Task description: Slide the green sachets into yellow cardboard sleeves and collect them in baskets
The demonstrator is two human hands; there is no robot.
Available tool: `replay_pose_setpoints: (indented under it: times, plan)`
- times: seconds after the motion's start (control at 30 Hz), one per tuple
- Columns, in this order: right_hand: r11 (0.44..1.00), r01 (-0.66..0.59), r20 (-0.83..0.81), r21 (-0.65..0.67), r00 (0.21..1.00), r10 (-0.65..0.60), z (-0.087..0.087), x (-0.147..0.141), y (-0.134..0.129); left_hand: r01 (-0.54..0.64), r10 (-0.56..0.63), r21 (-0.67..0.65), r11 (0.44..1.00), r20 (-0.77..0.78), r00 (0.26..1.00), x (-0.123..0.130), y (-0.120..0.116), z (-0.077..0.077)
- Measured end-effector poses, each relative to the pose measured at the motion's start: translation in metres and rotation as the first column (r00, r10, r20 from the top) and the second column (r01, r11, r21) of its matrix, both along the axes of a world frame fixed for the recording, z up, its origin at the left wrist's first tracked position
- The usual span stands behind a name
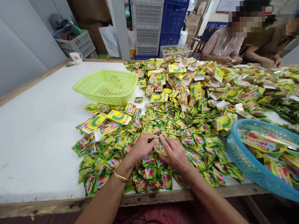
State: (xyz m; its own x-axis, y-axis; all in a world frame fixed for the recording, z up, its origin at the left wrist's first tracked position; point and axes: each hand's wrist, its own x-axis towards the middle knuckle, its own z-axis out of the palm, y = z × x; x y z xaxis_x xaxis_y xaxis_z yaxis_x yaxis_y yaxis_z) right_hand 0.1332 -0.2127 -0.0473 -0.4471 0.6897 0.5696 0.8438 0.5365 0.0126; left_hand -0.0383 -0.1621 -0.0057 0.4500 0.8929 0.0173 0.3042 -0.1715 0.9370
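Observation:
My left hand (pixel 144 145) and my right hand (pixel 174 152) meet over a heap of small green sachets (pixel 149 172) with red fruit prints. Between the fingers of both hands is a small yellow-and-green packet (pixel 161 149). The fingers partly cover it, so I cannot tell whether it is a carton or a sachet. Left of my hands, several yellow cartons (pixel 119 117) lie on top of the sachets. Beyond my hands spreads a larger pile of yellow cartons (pixel 158 98), some with white flaps open.
A light-green plastic basket (pixel 106 96) stands on the white table (pixel 35 137). At the right edge, a tilted blue basket (pixel 240 158) holds filled cartons (pixel 263 143). Two people sit across the table, one in a pale shirt (pixel 220 43). Stacked crates (pixel 148 15) stand behind.

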Motion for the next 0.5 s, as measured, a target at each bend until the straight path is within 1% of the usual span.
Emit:
replay_pose_setpoints:
  times: [0.07,0.1,0.2,0.3,0.43,0.5]
  plan:
    - [1.000,-0.005,-0.005,0.019,1.000,0.005,-0.0012,0.0006,-0.0002,0.039,-0.034,0.071,0.997,-0.063,0.997,-0.0004,-0.0007,0.0021]
    - [1.000,-0.003,-0.009,0.024,1.000,0.003,-0.0015,0.0009,-0.0003,0.040,-0.033,0.083,0.996,-0.086,0.996,-0.0004,-0.0008,0.0025]
    - [0.999,-0.003,-0.011,0.032,1.000,0.003,-0.0015,0.0010,-0.0008,-0.014,0.019,0.047,0.999,-0.104,0.994,0.0008,-0.0006,0.0011]
    - [0.999,-0.029,0.023,0.042,0.999,0.028,-0.0011,-0.0001,-0.0017,-0.057,0.061,0.034,0.998,-0.126,0.990,0.0026,-0.0001,-0.0016]
    - [0.998,-0.059,0.041,0.016,0.997,0.059,-0.0011,-0.0026,-0.0023,-0.034,0.048,0.066,0.997,-0.231,0.972,0.0036,-0.0015,-0.0028]
    - [0.998,-0.054,0.018,0.009,0.998,0.054,-0.0015,-0.0034,-0.0018,-0.021,0.037,0.076,0.997,-0.215,0.976,0.0016,-0.0025,-0.0020]
